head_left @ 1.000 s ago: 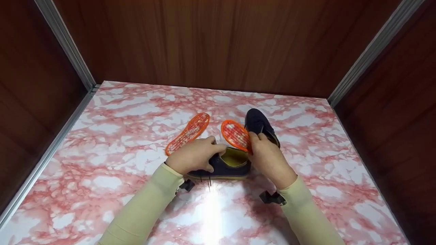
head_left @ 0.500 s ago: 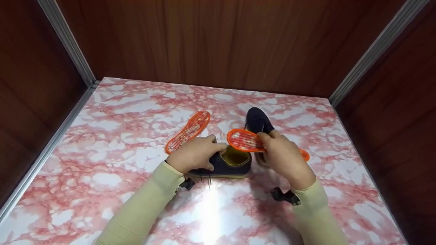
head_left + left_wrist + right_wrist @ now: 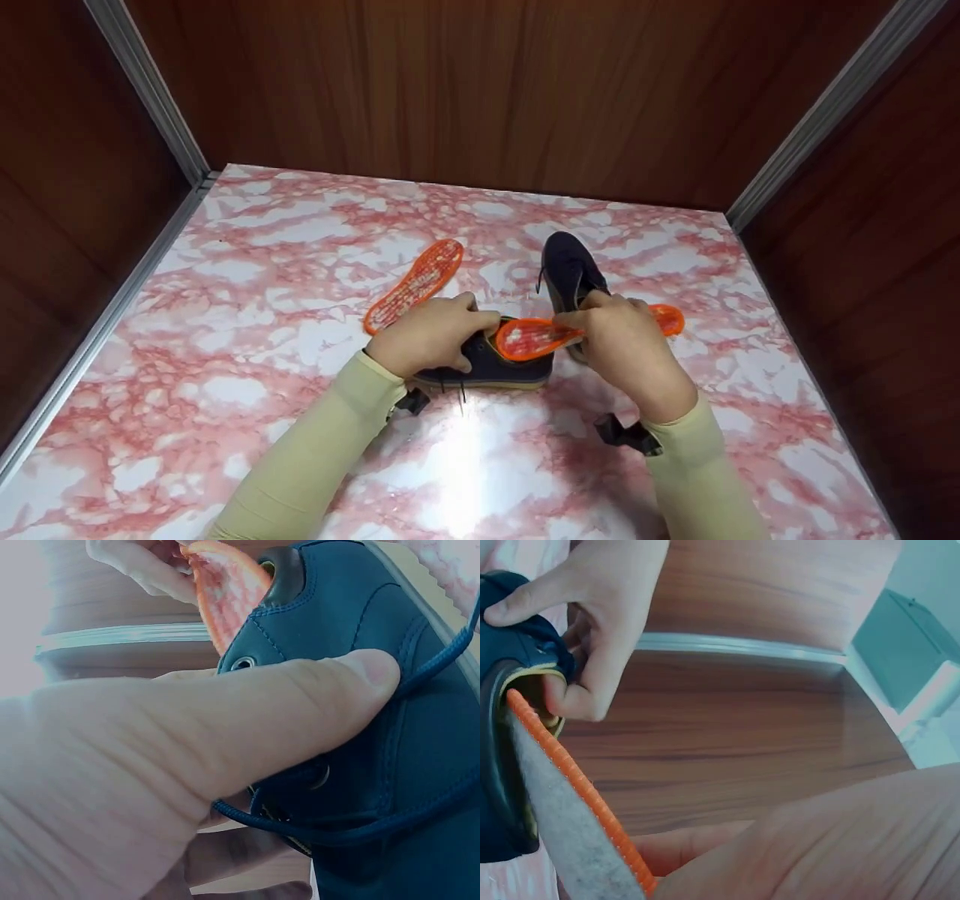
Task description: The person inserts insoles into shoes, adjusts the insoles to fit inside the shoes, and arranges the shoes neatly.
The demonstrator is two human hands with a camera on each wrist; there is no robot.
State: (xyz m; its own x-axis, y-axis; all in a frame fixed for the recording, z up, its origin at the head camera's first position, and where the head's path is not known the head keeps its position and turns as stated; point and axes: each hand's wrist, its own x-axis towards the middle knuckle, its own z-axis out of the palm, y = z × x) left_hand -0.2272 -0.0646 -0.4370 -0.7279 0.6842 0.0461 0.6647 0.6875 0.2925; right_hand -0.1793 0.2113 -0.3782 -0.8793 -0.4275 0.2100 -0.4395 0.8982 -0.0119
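A dark navy lace-up shoe (image 3: pixel 517 373) with a yellowish lining lies toe to the left. My left hand (image 3: pixel 429 335) grips it at the laced front, thumb on the near side and fingers at the opening. In my right hand (image 3: pixel 630 345) I hold an orange-edged insole (image 3: pixel 529 339) around its middle. Its left end dips into the shoe's opening, while the other end sticks out right of the hand. Seen in the right wrist view, the insole (image 3: pixel 577 814) has a grey underside and its tip sits at the collar.
Behind my left hand a second orange-edged insole (image 3: pixel 420 281) lies flat on the red-and-white marbled tabletop (image 3: pixel 285 285). The other navy shoe (image 3: pixel 570 266) stands behind my right hand, toe away. Brown wood panels (image 3: pixel 465 90) border the back and sides.
My right hand has moved right and swung the insole nearly level, then lowered its left end into the shoe's opening. The left hand and the gripped shoe stay put.
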